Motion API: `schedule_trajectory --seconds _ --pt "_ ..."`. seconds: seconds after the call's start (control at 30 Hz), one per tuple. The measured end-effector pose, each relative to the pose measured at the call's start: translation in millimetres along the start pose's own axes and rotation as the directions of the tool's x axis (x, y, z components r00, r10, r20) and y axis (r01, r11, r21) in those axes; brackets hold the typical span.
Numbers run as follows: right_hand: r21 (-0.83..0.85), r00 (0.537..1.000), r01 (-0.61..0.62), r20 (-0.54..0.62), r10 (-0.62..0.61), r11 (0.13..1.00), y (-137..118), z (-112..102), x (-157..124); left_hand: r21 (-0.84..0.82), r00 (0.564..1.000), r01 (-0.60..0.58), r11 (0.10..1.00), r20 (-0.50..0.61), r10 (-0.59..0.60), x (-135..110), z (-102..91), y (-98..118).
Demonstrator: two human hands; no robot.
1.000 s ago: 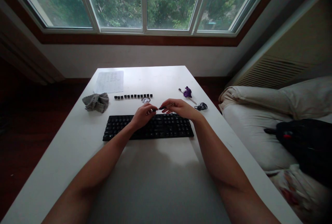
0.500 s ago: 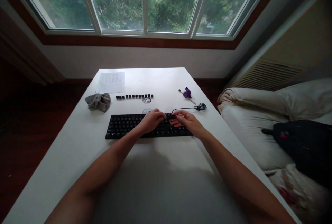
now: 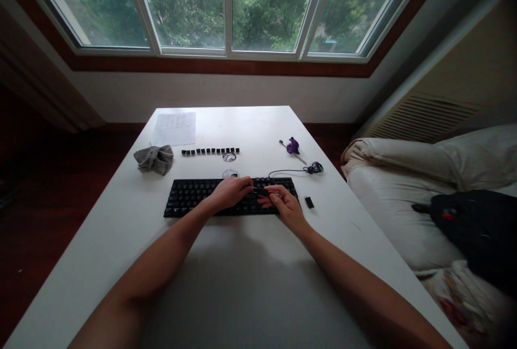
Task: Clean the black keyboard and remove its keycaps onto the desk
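Note:
A black keyboard [image 3: 194, 194] lies on the white table, and both my hands are above its middle and right part. My left hand [image 3: 231, 193] is closed in a pinch at the left end of a small dark block [image 3: 260, 191]. At the block's other end, the fingers of my right hand [image 3: 285, 203] close on it. Thin shiny bits show at the block's ends; its kind is too small to make out. To the right of the keyboard lies a loose black key-like piece [image 3: 309, 202]. A row of several black keycaps [image 3: 210, 151] sits behind the keyboard.
A round clear dish [image 3: 230, 173] and a small round item [image 3: 229, 157] lie behind the keyboard. A grey cloth [image 3: 154, 160] is at left, paper [image 3: 174, 128] at the back. On the right are a purple cloth [image 3: 292, 146], a thin stick [image 3: 301, 159] and a coiled cable [image 3: 314, 167].
Both hands have shifted a little left and toward me with the small dark block. The loose black piece right of the keyboard now shows where my right wrist was.

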State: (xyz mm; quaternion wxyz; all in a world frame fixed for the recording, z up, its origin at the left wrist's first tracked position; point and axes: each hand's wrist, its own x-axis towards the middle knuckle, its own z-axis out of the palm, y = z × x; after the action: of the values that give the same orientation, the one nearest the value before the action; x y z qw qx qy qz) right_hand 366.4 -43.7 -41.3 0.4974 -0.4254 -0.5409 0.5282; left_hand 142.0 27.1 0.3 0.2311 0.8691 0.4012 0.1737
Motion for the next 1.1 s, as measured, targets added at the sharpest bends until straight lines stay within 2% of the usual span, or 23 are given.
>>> schedule_trajectory --seconds 0.13,0.2,0.3,0.47,0.57,0.73,0.87,1.03,1.1 --pt "0.007 1.0 -0.013 0.004 0.013 1.0 -1 -2 0 -0.193 0.987 -0.08 0.978 0.12 0.104 2 -5.0 -6" --pt "0.017 1.0 -0.013 0.017 0.013 1.0 -2 -3 0 -0.277 0.982 -0.087 0.957 0.138 0.129 3 -8.7 -9" --pt "0.056 0.999 -0.027 0.034 0.025 0.998 -3 -5 2 -0.335 0.976 -0.074 0.939 0.17 0.137 2 -15.2 -11" --pt "0.135 0.995 -0.076 0.08 0.066 0.988 -4 -6 3 -0.481 0.927 0.025 0.876 0.339 0.159 -1 -24.1 -9" --pt "0.146 0.994 -0.088 0.083 0.076 0.985 -6 -4 3 -0.553 0.907 0.07 0.831 0.381 0.177 -1 -24.8 -8" --pt "0.1 0.998 -0.063 0.029 0.06 0.993 -11 -2 3 -0.499 0.951 -0.003 0.867 0.267 0.158 1 -23.9 -5" --pt "0.062 0.999 -0.04 0.035 0.037 0.997 -12 -3 2 -0.533 0.956 -0.034 0.845 0.229 0.183 1 -24.5 -5" --pt "-0.059 1.0 0.025 -0.015 -0.026 0.998 -5 3 -9 -0.464 0.996 -0.039 0.885 0.056 0.073 5 -18.1 -12" --pt "-0.113 0.997 0.074 0.012 -0.074 0.991 -1 10 -16 -0.429 0.999 -0.04 0.903 0.0 0.044 7 -14.9 -16"
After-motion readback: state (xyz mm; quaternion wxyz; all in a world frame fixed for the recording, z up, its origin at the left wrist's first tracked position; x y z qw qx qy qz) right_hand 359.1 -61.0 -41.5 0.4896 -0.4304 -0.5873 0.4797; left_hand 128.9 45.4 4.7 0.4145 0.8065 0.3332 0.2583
